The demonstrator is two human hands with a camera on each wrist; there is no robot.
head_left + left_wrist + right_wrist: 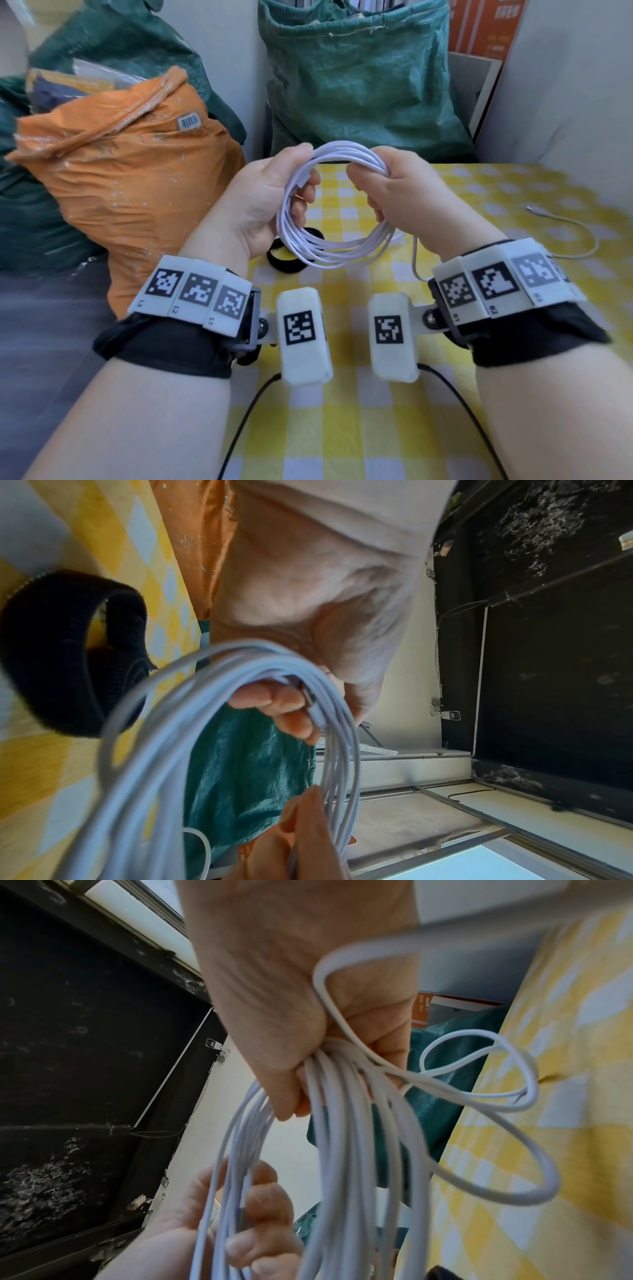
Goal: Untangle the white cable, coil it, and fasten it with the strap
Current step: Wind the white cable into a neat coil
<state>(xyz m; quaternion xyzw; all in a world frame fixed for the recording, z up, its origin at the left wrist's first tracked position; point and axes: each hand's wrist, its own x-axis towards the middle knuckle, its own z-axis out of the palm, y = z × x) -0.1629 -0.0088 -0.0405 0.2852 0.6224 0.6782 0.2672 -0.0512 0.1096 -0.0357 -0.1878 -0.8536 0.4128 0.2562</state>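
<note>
Bare forearms, no sleeves; each wrist w/ black fabric cuff (164, 346) under a band of white blocks w/ black-white square tags (191, 291), plus a white tagged camera pod (303, 337) on a screwed bracket, thin black lead (239, 431) trailing back.

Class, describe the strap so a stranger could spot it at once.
Start at the yellow checked tablecloth. Just below the white cable coil that both hands hold lies the strap, on the cloth: a black fuzzy band curled into a ring, the only dark loop there.
</note>
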